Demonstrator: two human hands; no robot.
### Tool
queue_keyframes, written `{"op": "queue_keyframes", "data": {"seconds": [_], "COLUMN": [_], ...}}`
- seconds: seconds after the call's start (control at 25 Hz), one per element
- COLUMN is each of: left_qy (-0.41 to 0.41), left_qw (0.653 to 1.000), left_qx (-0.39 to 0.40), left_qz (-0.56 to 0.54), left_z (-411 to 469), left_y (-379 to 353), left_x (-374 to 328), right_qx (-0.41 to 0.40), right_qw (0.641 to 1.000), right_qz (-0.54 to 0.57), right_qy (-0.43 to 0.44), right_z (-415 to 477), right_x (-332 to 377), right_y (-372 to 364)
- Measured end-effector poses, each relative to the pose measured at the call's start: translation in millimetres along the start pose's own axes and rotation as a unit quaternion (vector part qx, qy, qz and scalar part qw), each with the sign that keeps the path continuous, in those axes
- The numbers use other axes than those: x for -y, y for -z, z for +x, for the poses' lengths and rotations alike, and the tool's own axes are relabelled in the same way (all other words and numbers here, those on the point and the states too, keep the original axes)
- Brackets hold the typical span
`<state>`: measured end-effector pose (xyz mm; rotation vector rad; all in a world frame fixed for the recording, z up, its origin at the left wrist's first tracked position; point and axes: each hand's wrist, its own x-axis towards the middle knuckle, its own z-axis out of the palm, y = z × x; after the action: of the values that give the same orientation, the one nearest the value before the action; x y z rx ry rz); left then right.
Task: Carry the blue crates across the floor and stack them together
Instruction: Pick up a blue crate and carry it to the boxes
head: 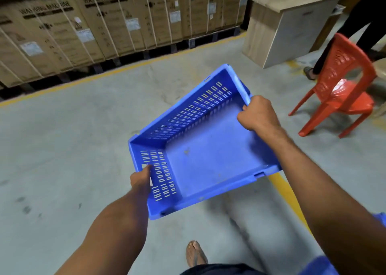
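I hold one empty blue crate in the air above the grey floor, tilted with its open side toward me. Its walls are slotted and its bottom is bare. My left hand grips the near-left short wall at the handle slot. My right hand is closed over the rim of the far-right short wall. Blue plastic shows at the bottom right corner of the view, cut off by the frame; I cannot tell if it is another crate.
Strapped washing machine cartons on pallets line the far wall behind a yellow floor line. A red plastic chair stands at the right, with a wooden cabinet and a person's legs behind it. My sandalled foot is below the crate.
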<state>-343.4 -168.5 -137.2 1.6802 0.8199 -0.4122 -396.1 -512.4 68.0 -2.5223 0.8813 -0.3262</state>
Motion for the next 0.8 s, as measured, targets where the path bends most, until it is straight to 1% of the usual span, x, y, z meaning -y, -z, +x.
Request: {"op": "queue_keyframes", "data": {"seconds": [0.16, 0.28, 0.44, 0.52, 0.6, 0.68, 0.76, 0.8], "left_qy": [-0.027, -0.016, 0.009, 0.022, 0.042, 0.064, 0.082, 0.087], "left_qw": [0.994, 0.989, 0.98, 0.971, 0.966, 0.966, 0.968, 0.969], "left_qx": [0.095, 0.141, 0.191, 0.226, 0.241, 0.242, 0.23, 0.226], "left_qz": [-0.038, -0.052, -0.05, -0.068, -0.084, -0.066, -0.056, -0.057], "left_z": [40, 59, 79, 97, 122, 148, 178, 195], "left_y": [50, 81, 112, 123, 126, 120, 113, 110], "left_x": [-29, -52, -90, -118, -154, -192, -225, -242], "right_qx": [0.081, 0.153, 0.219, 0.27, 0.342, 0.417, 0.459, 0.469], "right_qw": [0.995, 0.981, 0.962, 0.947, 0.919, 0.87, 0.817, 0.801], "right_qz": [0.049, 0.083, 0.125, 0.133, 0.139, 0.183, 0.258, 0.279], "right_qy": [-0.043, -0.083, -0.1, -0.114, -0.137, -0.188, -0.236, -0.244], "right_z": [38, 58, 91, 116, 147, 181, 216, 236], "right_x": [8, 16, 27, 33, 44, 57, 73, 85], "right_y": [-36, -63, -108, -131, -155, -179, -203, -215]}}
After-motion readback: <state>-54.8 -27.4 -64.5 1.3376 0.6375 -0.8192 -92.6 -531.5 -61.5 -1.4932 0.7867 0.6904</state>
